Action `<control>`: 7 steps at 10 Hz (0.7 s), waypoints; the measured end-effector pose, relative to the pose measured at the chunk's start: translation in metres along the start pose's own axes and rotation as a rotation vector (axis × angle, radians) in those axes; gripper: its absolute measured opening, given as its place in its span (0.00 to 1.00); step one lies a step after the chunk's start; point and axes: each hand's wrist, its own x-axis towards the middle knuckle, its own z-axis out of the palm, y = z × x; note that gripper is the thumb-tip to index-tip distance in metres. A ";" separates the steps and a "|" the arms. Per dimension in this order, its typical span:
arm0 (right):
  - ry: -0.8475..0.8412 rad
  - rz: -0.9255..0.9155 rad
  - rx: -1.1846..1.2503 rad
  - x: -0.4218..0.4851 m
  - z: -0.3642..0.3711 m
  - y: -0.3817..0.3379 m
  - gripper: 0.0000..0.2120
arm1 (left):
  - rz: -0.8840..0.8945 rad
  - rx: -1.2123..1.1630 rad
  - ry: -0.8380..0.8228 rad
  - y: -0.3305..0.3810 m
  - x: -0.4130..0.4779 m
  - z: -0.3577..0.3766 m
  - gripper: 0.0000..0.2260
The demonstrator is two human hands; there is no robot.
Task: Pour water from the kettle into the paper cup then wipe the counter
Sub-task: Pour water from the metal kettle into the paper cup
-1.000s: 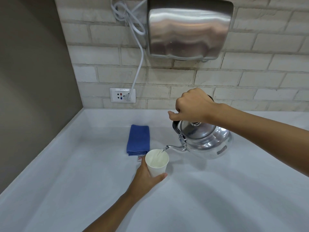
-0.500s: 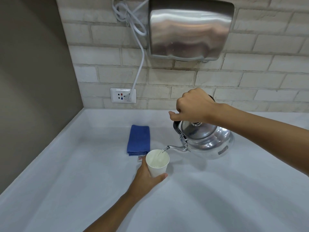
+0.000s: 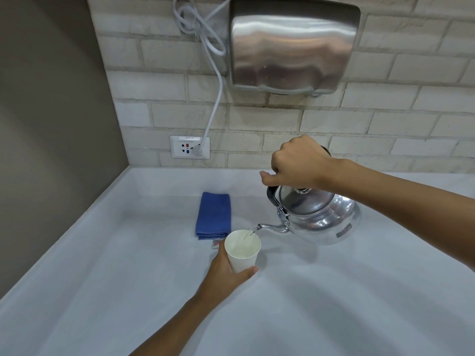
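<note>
A shiny metal kettle is tilted to the left, held up by its black handle in my right hand. A thin stream of water runs from its spout into the white paper cup. My left hand is wrapped around the lower part of the cup on the white counter. The cup holds some water. A folded blue cloth lies flat on the counter just behind and left of the cup.
A steel hand dryer hangs on the brick wall above the kettle. Its white cord drops to a wall socket at the back left. A grey side wall bounds the counter on the left.
Both hands, the kettle and the cup stay almost where they were. Water keeps running from the spout into the cup.
</note>
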 end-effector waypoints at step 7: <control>-0.004 -0.006 -0.018 0.000 -0.003 -0.001 0.28 | -0.005 0.000 0.003 -0.002 0.001 -0.001 0.32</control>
